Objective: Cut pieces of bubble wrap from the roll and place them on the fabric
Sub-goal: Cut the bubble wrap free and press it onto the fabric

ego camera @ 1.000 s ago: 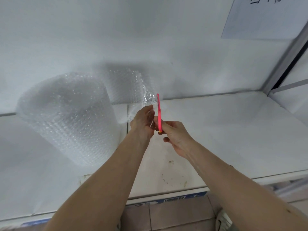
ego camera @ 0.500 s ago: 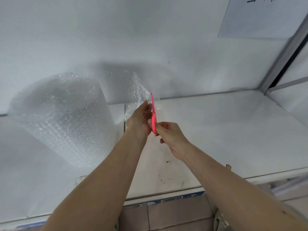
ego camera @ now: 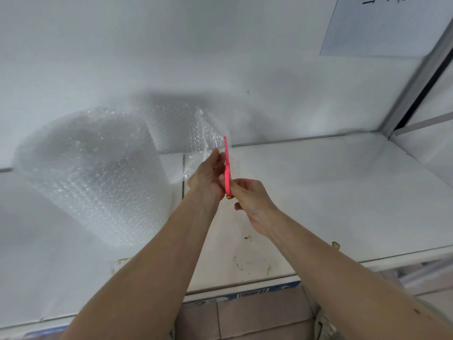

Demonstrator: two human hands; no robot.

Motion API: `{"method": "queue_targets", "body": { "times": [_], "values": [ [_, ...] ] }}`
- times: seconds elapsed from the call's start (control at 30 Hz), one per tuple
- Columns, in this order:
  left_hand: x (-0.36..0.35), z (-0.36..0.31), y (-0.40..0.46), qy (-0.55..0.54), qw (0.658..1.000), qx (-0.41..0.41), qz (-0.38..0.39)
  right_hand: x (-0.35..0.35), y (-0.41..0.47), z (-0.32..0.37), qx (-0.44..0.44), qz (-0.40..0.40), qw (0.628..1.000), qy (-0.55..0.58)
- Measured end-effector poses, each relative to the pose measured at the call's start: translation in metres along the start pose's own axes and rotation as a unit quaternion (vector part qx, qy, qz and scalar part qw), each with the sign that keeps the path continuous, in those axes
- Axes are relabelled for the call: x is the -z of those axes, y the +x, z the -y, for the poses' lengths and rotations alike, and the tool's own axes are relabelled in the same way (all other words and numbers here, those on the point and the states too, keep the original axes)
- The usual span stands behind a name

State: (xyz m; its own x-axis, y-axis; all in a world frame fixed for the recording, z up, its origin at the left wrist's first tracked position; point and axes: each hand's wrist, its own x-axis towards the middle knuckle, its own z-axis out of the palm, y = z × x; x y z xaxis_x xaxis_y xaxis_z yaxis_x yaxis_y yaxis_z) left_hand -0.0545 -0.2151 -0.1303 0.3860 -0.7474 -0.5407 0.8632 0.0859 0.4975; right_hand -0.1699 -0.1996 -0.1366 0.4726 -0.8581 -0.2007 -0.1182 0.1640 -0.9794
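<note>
A large roll of clear bubble wrap (ego camera: 90, 173) stands on the white table at the left. A loose sheet of bubble wrap (ego camera: 193, 128) runs from the roll to the right, upright above the table. My left hand (ego camera: 207, 175) pinches the sheet's free edge. My right hand (ego camera: 247, 200) grips a pink cutter (ego camera: 227, 165), held upright with its tip at the sheet's edge, right beside my left fingers. The fabric is not in view.
The white table (ego camera: 318, 192) reaches to a white wall behind. A paper sheet (ego camera: 382, 25) hangs on the wall at the top right. A metal frame (ego camera: 416, 77) stands at the right. Stains mark the table's near edge (ego camera: 247, 263).
Both hands and the pink cutter have shifted slightly left and up along the sheet's edge. The roll stays put.
</note>
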Motion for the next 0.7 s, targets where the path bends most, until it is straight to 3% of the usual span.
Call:
{"method": "queue_targets", "body": {
  "times": [0.27, 0.7],
  "values": [
    [0.005, 0.001, 0.005, 0.076, 0.997, 0.004, -0.006, 0.002, 0.002, 0.008, -0.023, 0.006, 0.998, 0.050],
    [0.006, 0.003, 0.001, 0.050, 0.999, 0.004, 0.004, 0.005, 0.004, 0.015, -0.028, 0.002, 0.996, 0.090]
  ]
}}
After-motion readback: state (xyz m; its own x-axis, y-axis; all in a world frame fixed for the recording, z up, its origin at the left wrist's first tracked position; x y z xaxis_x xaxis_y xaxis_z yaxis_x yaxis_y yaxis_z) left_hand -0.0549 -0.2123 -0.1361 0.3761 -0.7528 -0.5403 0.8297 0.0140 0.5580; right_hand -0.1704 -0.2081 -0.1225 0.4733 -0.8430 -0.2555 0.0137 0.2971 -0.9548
